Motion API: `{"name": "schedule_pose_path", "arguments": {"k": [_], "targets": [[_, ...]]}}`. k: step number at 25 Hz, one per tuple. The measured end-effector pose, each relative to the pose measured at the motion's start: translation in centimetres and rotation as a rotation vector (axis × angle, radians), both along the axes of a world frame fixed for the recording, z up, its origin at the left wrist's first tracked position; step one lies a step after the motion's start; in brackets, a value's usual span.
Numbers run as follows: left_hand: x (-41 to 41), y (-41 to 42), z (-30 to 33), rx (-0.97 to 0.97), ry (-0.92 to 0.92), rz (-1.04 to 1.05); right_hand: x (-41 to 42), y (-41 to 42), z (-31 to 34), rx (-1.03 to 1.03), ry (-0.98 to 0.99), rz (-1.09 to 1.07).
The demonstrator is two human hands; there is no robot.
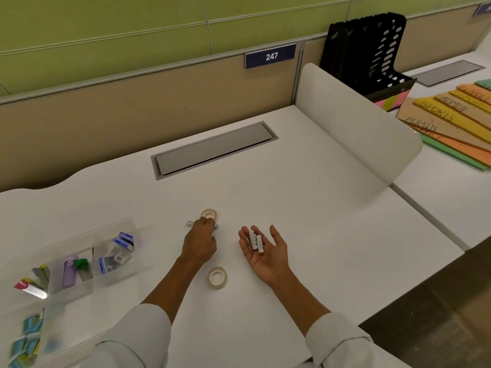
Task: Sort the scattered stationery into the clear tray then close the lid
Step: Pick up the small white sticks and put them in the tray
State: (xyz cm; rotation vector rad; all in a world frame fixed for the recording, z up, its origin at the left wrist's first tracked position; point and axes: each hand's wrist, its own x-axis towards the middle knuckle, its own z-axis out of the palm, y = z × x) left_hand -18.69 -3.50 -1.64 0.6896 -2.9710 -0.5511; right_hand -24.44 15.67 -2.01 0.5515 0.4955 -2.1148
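A person sits at a white desk [305, 181] with both arms out in front. The sleeves are light and rolled back a bit.

The right hand [265, 248] lies palm up on the desk, fingers spread open. A few small batteries [255, 241] rest loose in the palm — white ones with gold ends. The hand is not squeezing them.

The left hand [200, 241] is palm down, with its fingers curled down onto one more battery [190, 223] that lies on the desk. Only the white end of that battery pokes out to the left of the fingers. I cannot tell if the fingers have a real hold on it or are just touching it.

Just past the left hand's fingertips sits a roll of tape [208, 214], lying flat. A second roll of tape [217, 277] lies flat near the person, between the two arms.

The clear tray [79, 235] is on the left side of the desk, well apart from the hands. It has little boxes inside it. One holds small blue and white boxes [123, 241], one holds a purple thing [69, 270] and a green clip [81, 264]. More bright bits are lower down but they are too blurry to name.

Far back on the right stands a black file rack [372, 54] — and next to it a pile of coloured folders [451, 120] with words on them.
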Motion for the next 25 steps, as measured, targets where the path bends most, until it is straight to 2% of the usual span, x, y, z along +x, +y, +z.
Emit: {"name": "schedule_pose_path", "arguments": {"k": [5, 8, 10, 12, 15, 17, 19, 21, 25], "targets": [[-0.1, 0.8, -0.5, -0.024, -0.017, -0.023, 0.4, 0.3, -0.1, 0.016, -0.011, -0.007], [0.0, 1.6, 0.4, 0.025, 0.151, -0.036, 0.5, 0.6, 0.0, 0.032, 0.001, -0.016], [-0.2, 2.5, 1.7, 0.067, 0.31, -0.124, 0.5, 0.6, 0.3, 0.031, -0.002, -0.023], [-0.4, 3.5, 2.9, 0.091, 0.39, -0.267, 0.6, 0.4, 0.6, 0.016, 0.002, -0.022], [-0.2, 5.5, 4.1, 0.107, 0.381, -0.448, 0.8, -0.3, 1.0, -0.008, 0.004, -0.013], [0.4, 5.9, 4.4, 0.084, 0.381, -0.488, 0.8, -0.7, 1.1, -0.02, -0.013, -0.016], [1.3, 5.0, 4.6, 0.063, 0.422, -0.39, 0.9, -0.9, 1.1, -0.044, -0.047, -0.009], [2.2, 3.0, 4.2, 0.042, 0.433, -0.174, 1.0, -1.0, 1.0, -0.055, -0.081, 0.0], [3.4, -0.8, 2.9, 0.161, 0.185, 0.232, 1.4, -1.5, 0.9, -0.046, -0.102, 0.003]]}}
